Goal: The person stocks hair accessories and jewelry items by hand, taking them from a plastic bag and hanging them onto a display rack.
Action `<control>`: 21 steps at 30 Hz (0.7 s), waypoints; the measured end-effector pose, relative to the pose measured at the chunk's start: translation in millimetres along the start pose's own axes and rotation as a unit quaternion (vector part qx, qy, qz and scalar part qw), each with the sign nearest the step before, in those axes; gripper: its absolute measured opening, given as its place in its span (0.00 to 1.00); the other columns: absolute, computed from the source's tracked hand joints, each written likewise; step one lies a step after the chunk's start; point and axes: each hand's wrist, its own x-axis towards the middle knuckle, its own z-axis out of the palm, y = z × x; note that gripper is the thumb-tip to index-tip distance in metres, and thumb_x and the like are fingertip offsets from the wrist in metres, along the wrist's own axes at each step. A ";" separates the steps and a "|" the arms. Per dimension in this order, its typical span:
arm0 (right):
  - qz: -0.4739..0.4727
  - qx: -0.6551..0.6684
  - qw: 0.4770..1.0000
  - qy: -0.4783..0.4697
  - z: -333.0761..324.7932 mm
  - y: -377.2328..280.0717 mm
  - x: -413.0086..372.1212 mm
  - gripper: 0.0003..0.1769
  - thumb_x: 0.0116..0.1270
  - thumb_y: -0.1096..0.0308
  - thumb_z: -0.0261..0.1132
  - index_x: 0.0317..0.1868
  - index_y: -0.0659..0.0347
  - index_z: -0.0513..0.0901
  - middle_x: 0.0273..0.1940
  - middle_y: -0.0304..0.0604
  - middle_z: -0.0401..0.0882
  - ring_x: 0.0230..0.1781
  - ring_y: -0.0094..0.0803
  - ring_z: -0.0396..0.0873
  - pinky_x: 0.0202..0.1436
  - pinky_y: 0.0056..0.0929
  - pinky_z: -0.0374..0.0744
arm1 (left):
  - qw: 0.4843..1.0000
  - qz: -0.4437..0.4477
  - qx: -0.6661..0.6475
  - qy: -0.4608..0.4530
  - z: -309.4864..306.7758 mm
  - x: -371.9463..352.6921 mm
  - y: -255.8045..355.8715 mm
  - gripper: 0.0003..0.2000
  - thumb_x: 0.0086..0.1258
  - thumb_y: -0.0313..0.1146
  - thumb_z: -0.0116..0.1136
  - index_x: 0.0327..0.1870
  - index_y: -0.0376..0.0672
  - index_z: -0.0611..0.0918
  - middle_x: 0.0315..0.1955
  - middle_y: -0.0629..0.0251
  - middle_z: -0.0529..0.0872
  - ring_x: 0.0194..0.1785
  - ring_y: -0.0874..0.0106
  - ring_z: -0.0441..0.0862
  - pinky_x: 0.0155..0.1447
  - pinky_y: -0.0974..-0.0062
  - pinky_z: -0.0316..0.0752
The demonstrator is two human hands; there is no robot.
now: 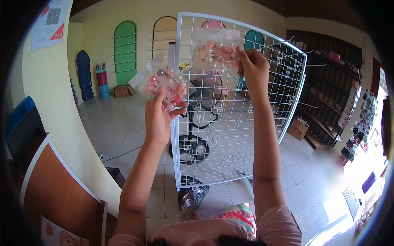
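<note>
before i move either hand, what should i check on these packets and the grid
1. Right hand grip on the upper packet: ok, fingers pinch its right edge.
2. Upper packet hung on the wire grid: cannot tell, the packet covers the spot.
3. Left hand grip on the pink packet: ok, thumb and fingers clamp it.
4. Wire grid standing upright: ok.
5. Floor at the grid's foot: not ok, a black bag lies there.

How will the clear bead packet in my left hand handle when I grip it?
Probably light: the left hand holds the bead packet up with thumb and fingers alone. Its clear wrap looks glossy, so perhaps slippery. The pink card inside likely keeps it fairly stiff.
</note>
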 end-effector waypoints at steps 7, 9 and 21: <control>-0.011 -0.073 0.997 0.008 19.1 27.2 5.5 0.15 0.61 0.62 0.67 0.29 0.68 0.79 0.18 0.41 0.77 0.16 0.24 0.73 0.20 0.26 0.71 | 0.998 -0.015 0.025 -0.058 8.1 -0.3 -4.1 0.22 0.68 0.50 0.52 0.50 0.39 0.74 0.37 0.59 0.83 0.33 0.67 0.84 0.32 0.76 0.79; -0.118 -0.143 0.980 0.078 21.4 29.1 2.3 0.18 0.59 0.58 0.69 0.29 0.68 0.79 0.23 0.42 0.80 0.22 0.28 0.77 0.28 0.28 0.74 | 0.995 -0.021 0.045 -0.085 9.6 -0.8 -1.1 0.22 0.68 0.50 0.52 0.51 0.39 0.74 0.37 0.59 0.83 0.32 0.68 0.84 0.31 0.77 0.79; -0.006 0.019 0.998 -0.064 22.7 -27.5 -5.7 0.16 0.65 0.60 0.63 0.31 0.67 0.82 0.23 0.36 0.79 0.23 0.16 0.71 0.27 0.19 0.69 | 0.970 0.018 0.198 -0.137 40.5 15.0 13.2 0.27 0.69 0.51 0.50 0.61 0.42 0.65 0.49 0.57 0.77 0.38 0.69 0.83 0.36 0.76 0.77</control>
